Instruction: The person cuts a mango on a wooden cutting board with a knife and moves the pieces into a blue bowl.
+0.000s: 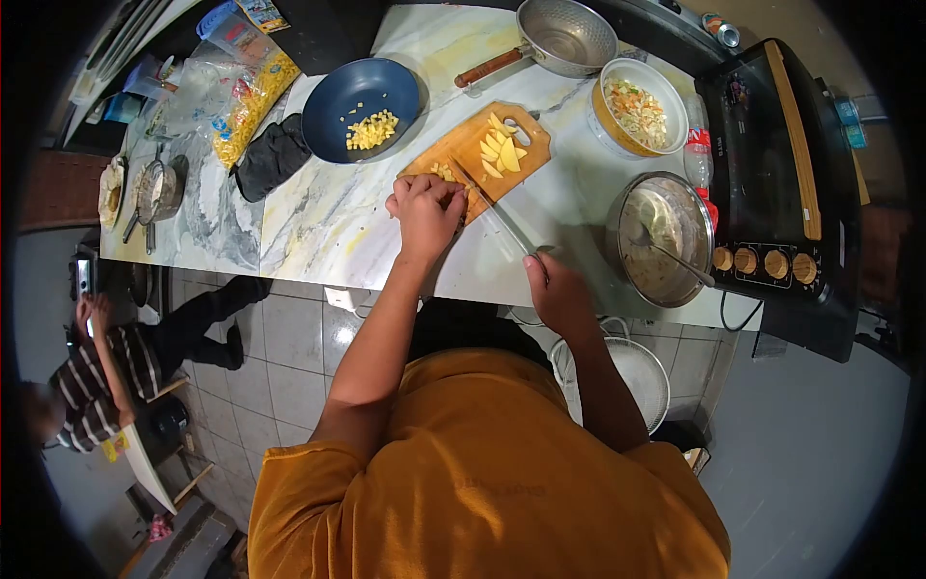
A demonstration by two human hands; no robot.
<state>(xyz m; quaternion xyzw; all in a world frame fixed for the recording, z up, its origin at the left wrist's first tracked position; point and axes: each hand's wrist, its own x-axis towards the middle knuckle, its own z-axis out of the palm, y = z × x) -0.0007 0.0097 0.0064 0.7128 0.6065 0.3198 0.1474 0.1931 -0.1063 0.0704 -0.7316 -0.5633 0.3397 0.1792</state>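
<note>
My right hand [559,294] grips the handle of a long knife [505,224], its blade reaching up and left onto the wooden cutting board [536,150]. At the board's near left end, my left hand [427,214] is curled, fingers bent down over yellow potato pieces beside the blade; the fingers partly hide what they press. A few small potato cubes [443,172] lie just past those fingertips. Across the blade, potato wedges [501,152] are heaped near the board's handle hole. Beyond the board's left side, a dark blue pan [326,111] contains diced potato [373,130].
A hammered metal pan [569,37] stands at the back. To the right are a bowl of chopped vegetables [637,114], a steel bowl with a spoon [666,232], a bottle [697,154] and an oven [772,145]. Bagged pasta [253,111] and black cloth [273,159] lie left. Another person [116,367] sits nearby.
</note>
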